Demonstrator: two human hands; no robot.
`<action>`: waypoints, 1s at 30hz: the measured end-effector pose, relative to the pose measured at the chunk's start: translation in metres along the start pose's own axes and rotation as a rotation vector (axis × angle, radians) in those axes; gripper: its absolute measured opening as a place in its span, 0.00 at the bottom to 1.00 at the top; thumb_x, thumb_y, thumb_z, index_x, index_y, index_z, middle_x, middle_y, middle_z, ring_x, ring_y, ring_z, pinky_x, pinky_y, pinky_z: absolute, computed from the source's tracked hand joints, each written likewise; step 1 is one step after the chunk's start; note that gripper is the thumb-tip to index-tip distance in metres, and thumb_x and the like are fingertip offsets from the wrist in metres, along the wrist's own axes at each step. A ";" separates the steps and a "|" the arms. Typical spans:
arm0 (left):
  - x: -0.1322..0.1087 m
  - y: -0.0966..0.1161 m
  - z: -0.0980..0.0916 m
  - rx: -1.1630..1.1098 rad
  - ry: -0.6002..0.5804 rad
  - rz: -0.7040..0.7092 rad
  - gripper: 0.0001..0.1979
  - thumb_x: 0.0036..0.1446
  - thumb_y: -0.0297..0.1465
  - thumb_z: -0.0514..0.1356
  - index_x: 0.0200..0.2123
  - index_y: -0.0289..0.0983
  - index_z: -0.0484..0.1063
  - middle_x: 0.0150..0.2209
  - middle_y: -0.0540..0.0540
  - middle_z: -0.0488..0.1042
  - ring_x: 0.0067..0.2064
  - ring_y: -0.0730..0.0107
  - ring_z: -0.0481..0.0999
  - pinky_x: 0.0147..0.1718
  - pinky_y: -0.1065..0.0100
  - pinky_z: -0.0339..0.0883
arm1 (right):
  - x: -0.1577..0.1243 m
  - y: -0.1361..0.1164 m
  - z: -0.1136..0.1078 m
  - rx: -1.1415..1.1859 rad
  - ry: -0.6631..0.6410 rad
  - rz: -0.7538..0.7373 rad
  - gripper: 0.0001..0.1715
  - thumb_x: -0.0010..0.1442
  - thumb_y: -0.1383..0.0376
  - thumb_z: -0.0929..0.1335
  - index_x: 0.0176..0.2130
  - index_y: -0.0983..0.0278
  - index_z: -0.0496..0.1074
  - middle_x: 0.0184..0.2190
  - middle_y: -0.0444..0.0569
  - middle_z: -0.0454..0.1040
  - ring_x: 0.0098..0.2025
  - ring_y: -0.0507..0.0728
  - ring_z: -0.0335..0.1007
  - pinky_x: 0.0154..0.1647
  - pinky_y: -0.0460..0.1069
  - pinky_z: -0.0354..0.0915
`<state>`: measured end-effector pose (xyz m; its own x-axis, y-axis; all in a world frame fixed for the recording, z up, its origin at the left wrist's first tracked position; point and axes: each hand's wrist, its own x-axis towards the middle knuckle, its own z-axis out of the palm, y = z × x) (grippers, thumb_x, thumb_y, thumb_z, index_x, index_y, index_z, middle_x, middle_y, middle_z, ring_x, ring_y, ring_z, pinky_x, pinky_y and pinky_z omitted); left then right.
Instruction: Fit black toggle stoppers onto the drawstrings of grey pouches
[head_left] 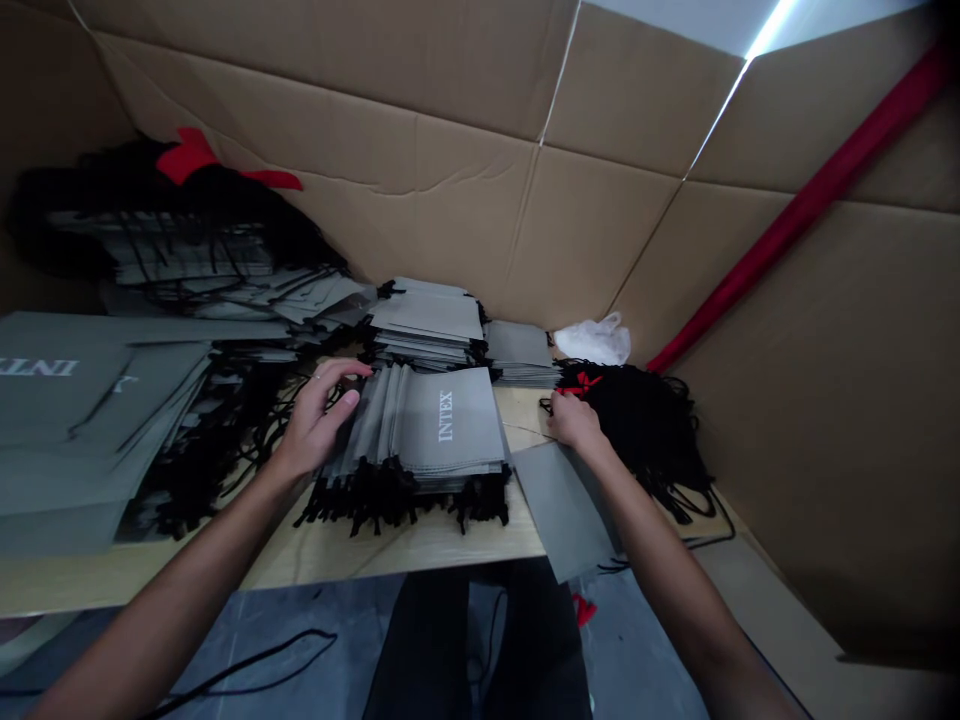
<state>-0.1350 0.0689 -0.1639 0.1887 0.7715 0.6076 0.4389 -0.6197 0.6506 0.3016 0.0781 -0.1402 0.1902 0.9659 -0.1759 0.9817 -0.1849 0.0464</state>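
Observation:
My left hand (322, 415) is at the left end of a stack of grey drawstring bags (450, 420) printed INTEX, its thumb and fingers apart. Several bags in that stack lean over to the left, and black cord ends hang along the near side. My right hand (576, 420) is closed beside a bundle of black cords (649, 430) with a red tie (581, 384). What its fingertips grip is hidden. Just below that hand a single grey bag (566, 510) lies slanted, partly over the table's front edge and partly behind my right forearm.
More grey bags stand in stacks behind (427, 310) and at the back centre (519, 345). Large grey bags (67, 420) cover the left side. A white plastic bag (596, 338) lies against the cardboard wall (450, 210). A dark red strip (795, 215) runs down the right wall.

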 end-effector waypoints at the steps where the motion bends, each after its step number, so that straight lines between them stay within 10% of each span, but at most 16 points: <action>1: 0.000 0.001 0.001 0.005 0.011 -0.005 0.24 0.77 0.53 0.57 0.59 0.42 0.77 0.60 0.38 0.80 0.65 0.43 0.78 0.70 0.43 0.71 | 0.002 0.001 0.003 -0.001 0.007 0.011 0.26 0.77 0.55 0.77 0.67 0.64 0.77 0.66 0.59 0.80 0.62 0.66 0.82 0.63 0.65 0.82; 12: 0.024 0.048 -0.007 0.021 0.001 -0.008 0.22 0.77 0.50 0.61 0.37 0.41 0.83 0.36 0.45 0.84 0.40 0.55 0.82 0.45 0.56 0.76 | -0.012 -0.002 -0.032 0.095 0.251 -0.095 0.20 0.78 0.54 0.76 0.62 0.63 0.80 0.61 0.56 0.82 0.58 0.64 0.84 0.61 0.63 0.82; 21: 0.068 0.147 0.049 -0.196 -0.366 0.113 0.28 0.76 0.51 0.67 0.68 0.39 0.76 0.30 0.53 0.76 0.28 0.68 0.75 0.26 0.69 0.69 | -0.094 -0.042 -0.110 0.313 0.520 -0.742 0.21 0.84 0.55 0.63 0.49 0.58 0.83 0.39 0.50 0.80 0.41 0.61 0.76 0.45 0.54 0.65; 25: 0.069 0.160 0.048 -0.156 -0.320 0.171 0.14 0.80 0.42 0.64 0.49 0.39 0.83 0.25 0.54 0.72 0.25 0.72 0.66 0.26 0.67 0.63 | -0.102 -0.057 -0.112 0.389 0.535 -0.918 0.21 0.84 0.59 0.61 0.41 0.58 0.77 0.36 0.50 0.76 0.38 0.60 0.69 0.41 0.54 0.59; 30: 0.058 0.156 0.046 -0.099 -0.132 0.267 0.12 0.78 0.40 0.65 0.55 0.43 0.87 0.36 0.49 0.86 0.33 0.66 0.82 0.37 0.64 0.77 | -0.104 -0.068 -0.110 0.366 0.554 -0.998 0.24 0.84 0.60 0.60 0.35 0.58 0.72 0.33 0.50 0.75 0.35 0.60 0.67 0.39 0.55 0.57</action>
<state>-0.0151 0.0235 -0.0484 0.4010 0.5872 0.7031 0.2717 -0.8092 0.5209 0.2133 0.0107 -0.0168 -0.6002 0.6427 0.4762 0.6551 0.7365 -0.1683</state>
